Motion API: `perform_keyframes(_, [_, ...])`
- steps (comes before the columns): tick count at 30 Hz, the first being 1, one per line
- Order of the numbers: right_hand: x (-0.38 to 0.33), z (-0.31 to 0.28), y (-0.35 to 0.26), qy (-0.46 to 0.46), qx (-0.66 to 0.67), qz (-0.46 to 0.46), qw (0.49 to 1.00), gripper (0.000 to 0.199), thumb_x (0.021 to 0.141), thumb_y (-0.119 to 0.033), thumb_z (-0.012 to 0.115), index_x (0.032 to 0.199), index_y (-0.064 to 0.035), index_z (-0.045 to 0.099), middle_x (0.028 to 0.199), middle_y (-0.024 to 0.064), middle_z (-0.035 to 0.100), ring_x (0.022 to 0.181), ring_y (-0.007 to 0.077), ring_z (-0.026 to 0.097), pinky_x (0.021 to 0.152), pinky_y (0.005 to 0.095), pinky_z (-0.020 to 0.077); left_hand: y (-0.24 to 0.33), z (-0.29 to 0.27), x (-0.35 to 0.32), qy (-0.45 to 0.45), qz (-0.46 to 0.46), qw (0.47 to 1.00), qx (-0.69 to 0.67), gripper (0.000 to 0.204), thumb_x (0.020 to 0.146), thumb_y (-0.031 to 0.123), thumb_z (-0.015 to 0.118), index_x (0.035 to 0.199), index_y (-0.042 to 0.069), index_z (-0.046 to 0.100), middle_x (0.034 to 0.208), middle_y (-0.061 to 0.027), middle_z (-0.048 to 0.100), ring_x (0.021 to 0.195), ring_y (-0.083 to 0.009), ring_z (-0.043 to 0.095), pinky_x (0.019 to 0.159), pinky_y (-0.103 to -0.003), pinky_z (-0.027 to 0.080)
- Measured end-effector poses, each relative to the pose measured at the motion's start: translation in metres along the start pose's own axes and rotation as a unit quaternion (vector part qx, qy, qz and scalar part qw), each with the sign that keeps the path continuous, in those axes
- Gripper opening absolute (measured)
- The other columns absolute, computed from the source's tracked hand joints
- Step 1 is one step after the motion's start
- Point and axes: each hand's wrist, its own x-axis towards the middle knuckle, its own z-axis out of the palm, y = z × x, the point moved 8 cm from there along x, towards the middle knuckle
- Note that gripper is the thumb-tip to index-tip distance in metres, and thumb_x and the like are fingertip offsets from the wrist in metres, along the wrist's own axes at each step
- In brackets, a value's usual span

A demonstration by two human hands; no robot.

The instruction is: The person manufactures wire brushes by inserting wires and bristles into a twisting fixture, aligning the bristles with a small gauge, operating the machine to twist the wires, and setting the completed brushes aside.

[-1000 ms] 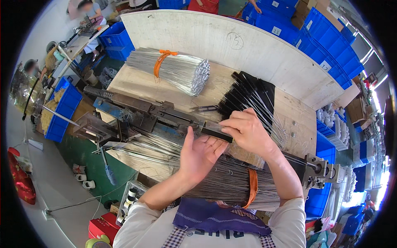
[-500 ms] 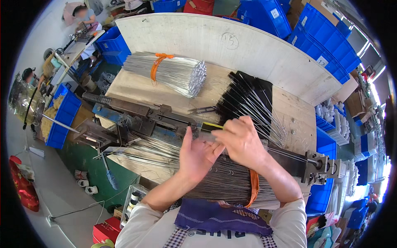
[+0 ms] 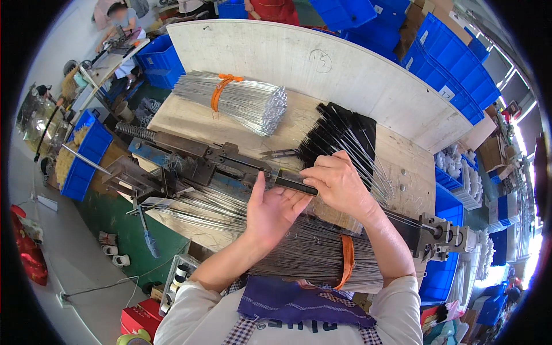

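My left hand [image 3: 273, 211] is palm up with its thumb raised and its fingers stretched out beneath a short black bar-shaped piece [image 3: 295, 183] on the machine. At that piece's right end, my right hand [image 3: 340, 183] has its fingers pinched together; what they hold, if anything, is hidden. Both hands are over a long metal bench machine [image 3: 198, 154] with a coil spring at its left end. Beyond my right hand, several black-bristled wire brushes [image 3: 330, 135] lie on a black sheet [image 3: 365, 127]. A pair of tweezers-like metal tool [image 3: 280, 153] lies beside them.
A bundle of silvery wires [image 3: 241, 103] tied with an orange band lies at the back. Nearer me is a darker wire bundle [image 3: 310, 253], also orange-banded. A pale board [image 3: 368, 63] walls the bench's far side. Blue crates [image 3: 445, 66] stand beyond, and a person [image 3: 122, 26] works at far left.
My right hand's fingers have come down to the black piece's end, and the piece now shows more fully between my hands. My left hand stays nearly in place; the view has shifted slightly.
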Motion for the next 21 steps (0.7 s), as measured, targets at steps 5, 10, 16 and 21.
perform_keyframes(5, [-0.002, -0.003, -0.002, 0.015, -0.01, -0.006, 1.0, 0.011, 0.076, -0.011, 0.07, 0.086, -0.0095, 0.073, 0.073, 0.0044, 0.058, 0.071, 0.0212, 0.057, 0.079, 0.0344, 0.0393, 0.0, -0.001, 0.001, -0.026, -0.004, 1.0, -0.011, 0.079, 0.099, 0.059, 0.032, 0.13, -0.013, 0.04, 0.13, -0.0248, 0.051, 0.126, -0.0332, 0.049, 0.113, -0.044, 0.035])
perform_keyframes(10, [-0.005, -0.003, 0.0, 0.019, -0.014, -0.011, 1.0, 0.012, 0.077, -0.013, 0.07, 0.088, -0.0096, 0.073, 0.074, 0.0041, 0.058, 0.073, 0.0212, 0.058, 0.08, 0.0346, 0.0395, -0.004, 0.004, 0.0, -0.003, 0.008, 1.0, 0.027, 0.075, 0.097, 0.06, 0.039, 0.128, -0.008, 0.044, 0.125, -0.0184, 0.055, 0.12, -0.0264, 0.052, 0.107, -0.038, 0.039])
perform_keyframes(16, [-0.003, -0.008, 0.001, 0.015, 0.002, -0.006, 1.0, 0.008, 0.08, -0.014, 0.07, 0.086, -0.0089, 0.07, 0.078, 0.0045, 0.061, 0.076, 0.0226, 0.06, 0.081, 0.0357, 0.0401, -0.004, 0.004, 0.0, -0.004, 0.007, 1.0, 0.012, 0.076, 0.098, 0.059, 0.039, 0.129, -0.01, 0.043, 0.128, -0.0202, 0.054, 0.122, -0.0287, 0.051, 0.108, -0.04, 0.038])
perform_keyframes(21, [-0.017, -0.034, -0.004, 0.063, 0.014, 0.106, 0.992, 0.016, 0.089, -0.014, 0.063, 0.104, -0.0067, 0.063, 0.081, 0.0096, 0.063, 0.072, 0.0278, 0.063, 0.068, 0.0393, 0.0468, -0.002, 0.001, -0.001, 0.006, 0.006, 1.0, 0.012, 0.076, 0.098, 0.058, 0.039, 0.131, -0.011, 0.042, 0.131, -0.0219, 0.052, 0.126, -0.0311, 0.049, 0.11, -0.041, 0.036])
